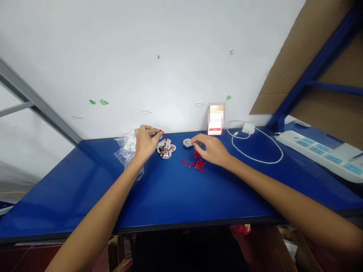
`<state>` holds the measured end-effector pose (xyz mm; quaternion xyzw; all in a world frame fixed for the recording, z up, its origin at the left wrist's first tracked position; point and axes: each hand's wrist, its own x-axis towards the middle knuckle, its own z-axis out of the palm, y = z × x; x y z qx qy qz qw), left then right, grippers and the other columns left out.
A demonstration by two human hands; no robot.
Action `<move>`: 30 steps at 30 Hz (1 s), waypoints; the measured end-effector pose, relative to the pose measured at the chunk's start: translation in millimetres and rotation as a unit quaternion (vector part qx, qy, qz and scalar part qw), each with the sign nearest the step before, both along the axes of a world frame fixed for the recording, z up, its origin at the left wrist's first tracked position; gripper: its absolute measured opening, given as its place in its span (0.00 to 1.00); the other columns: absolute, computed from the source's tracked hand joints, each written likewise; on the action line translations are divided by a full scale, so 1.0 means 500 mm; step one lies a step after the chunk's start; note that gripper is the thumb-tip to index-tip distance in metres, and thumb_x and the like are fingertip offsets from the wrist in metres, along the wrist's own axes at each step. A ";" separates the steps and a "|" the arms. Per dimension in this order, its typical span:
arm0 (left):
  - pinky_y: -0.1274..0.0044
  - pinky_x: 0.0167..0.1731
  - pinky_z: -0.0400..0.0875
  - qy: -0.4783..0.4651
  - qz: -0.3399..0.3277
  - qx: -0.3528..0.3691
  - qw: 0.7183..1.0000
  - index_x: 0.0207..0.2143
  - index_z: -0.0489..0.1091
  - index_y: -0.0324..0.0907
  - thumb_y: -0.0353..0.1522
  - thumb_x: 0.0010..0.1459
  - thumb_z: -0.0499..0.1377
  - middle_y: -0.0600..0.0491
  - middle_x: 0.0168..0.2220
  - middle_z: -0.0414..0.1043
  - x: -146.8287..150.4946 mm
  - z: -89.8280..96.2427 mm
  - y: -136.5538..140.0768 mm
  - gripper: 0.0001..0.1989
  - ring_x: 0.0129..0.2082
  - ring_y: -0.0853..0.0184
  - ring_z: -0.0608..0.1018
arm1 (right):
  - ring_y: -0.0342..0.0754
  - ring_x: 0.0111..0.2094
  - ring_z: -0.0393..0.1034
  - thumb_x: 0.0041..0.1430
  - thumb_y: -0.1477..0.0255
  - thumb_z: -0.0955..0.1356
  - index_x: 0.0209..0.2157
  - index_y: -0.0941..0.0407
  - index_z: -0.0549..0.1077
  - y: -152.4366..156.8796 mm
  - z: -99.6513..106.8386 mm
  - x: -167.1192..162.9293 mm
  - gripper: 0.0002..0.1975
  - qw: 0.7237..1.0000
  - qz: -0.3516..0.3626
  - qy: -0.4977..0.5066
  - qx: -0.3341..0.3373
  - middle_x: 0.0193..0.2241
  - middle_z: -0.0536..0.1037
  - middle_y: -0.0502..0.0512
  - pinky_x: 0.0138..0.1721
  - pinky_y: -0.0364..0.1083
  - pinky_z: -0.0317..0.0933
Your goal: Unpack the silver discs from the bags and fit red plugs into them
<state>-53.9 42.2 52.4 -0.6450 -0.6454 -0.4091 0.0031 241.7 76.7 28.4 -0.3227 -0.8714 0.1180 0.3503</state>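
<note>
My left hand (148,142) is closed in a pinch on a red cord loop (160,131) above a pile of shiny metal discs (165,154). Several discs in that pile have red loops on them. Part of a disc shows under the left fingertips; whether it hangs from the held loop I cannot tell. My right hand (211,148) has its thumb and forefinger pinched at the right edge of a small stack of round metal discs (187,142). Loose red cord loops (200,165) lie just in front of the right hand, partly hidden by it.
Left of the disc pile lies a crumpled clear plastic bag (128,146). A lit phone (214,122) leans on the white wall. Behind my right forearm are a white charger (248,128) with its cable and a power strip (320,153) on the blue table (181,200).
</note>
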 end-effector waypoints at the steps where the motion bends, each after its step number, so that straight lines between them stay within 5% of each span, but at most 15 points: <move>1: 0.50 0.60 0.68 0.014 0.011 -0.009 1.000 0.43 0.87 0.45 0.40 0.68 0.63 0.41 0.46 0.72 -0.005 0.000 0.002 0.14 0.54 0.45 0.70 | 0.53 0.40 0.81 0.71 0.73 0.67 0.46 0.51 0.82 0.005 -0.001 0.002 0.11 1.000 0.000 -0.011 -0.007 0.45 0.87 0.55 0.42 0.51 0.71; 6: 0.58 0.52 0.72 0.052 0.011 -0.015 0.998 0.43 0.87 0.47 0.41 0.69 0.61 0.44 0.41 0.76 -0.004 -0.011 0.008 0.15 0.47 0.49 0.75 | 0.55 0.45 0.82 0.71 0.73 0.66 0.46 0.51 0.82 0.010 -0.002 0.003 0.12 0.999 0.024 -0.043 -0.005 0.47 0.87 0.55 0.46 0.53 0.71; 11: 0.62 0.45 0.73 0.083 -0.027 -0.099 0.991 0.41 0.86 0.45 0.41 0.69 0.59 0.45 0.41 0.83 -0.025 -0.044 0.033 0.16 0.41 0.52 0.80 | 0.55 0.45 0.81 0.70 0.74 0.67 0.45 0.51 0.82 0.005 0.000 0.003 0.10 0.993 0.050 -0.103 0.007 0.46 0.86 0.56 0.47 0.54 0.71; 17: 0.59 0.54 0.71 0.120 -0.045 -0.053 0.990 0.47 0.84 0.44 0.41 0.70 0.57 0.45 0.43 0.85 -0.022 -0.052 0.033 0.17 0.48 0.49 0.79 | 0.56 0.50 0.77 0.73 0.70 0.69 0.44 0.50 0.82 -0.015 0.010 0.001 0.07 0.983 0.134 -0.123 0.016 0.43 0.84 0.55 0.51 0.54 0.69; 23: 0.57 0.57 0.69 0.116 -0.059 -0.049 0.990 0.50 0.80 0.42 0.39 0.71 0.57 0.43 0.46 0.84 0.002 -0.033 0.017 0.16 0.50 0.48 0.79 | 0.56 0.42 0.75 0.65 0.56 0.78 0.40 0.52 0.82 -0.052 0.004 -0.043 0.14 0.987 0.085 -0.133 -0.011 0.37 0.80 0.55 0.46 0.54 0.68; 28: 0.59 0.57 0.70 0.075 -0.067 0.009 0.995 0.51 0.78 0.42 0.39 0.73 0.55 0.44 0.49 0.82 0.032 -0.015 -0.005 0.15 0.51 0.50 0.78 | 0.54 0.42 0.76 0.65 0.72 0.77 0.37 0.52 0.82 -0.059 -0.008 -0.062 0.02 0.986 0.086 -0.141 -0.020 0.35 0.83 0.55 0.47 0.54 0.68; 30: 0.60 0.56 0.71 0.059 -0.091 0.022 0.994 0.50 0.78 0.42 0.38 0.73 0.56 0.46 0.47 0.82 0.048 -0.008 -0.016 0.14 0.50 0.52 0.80 | 0.55 0.42 0.77 0.65 0.76 0.75 0.35 0.52 0.83 -0.056 -0.009 -0.059 0.05 0.985 0.088 -0.145 -0.014 0.34 0.83 0.55 0.45 0.53 0.69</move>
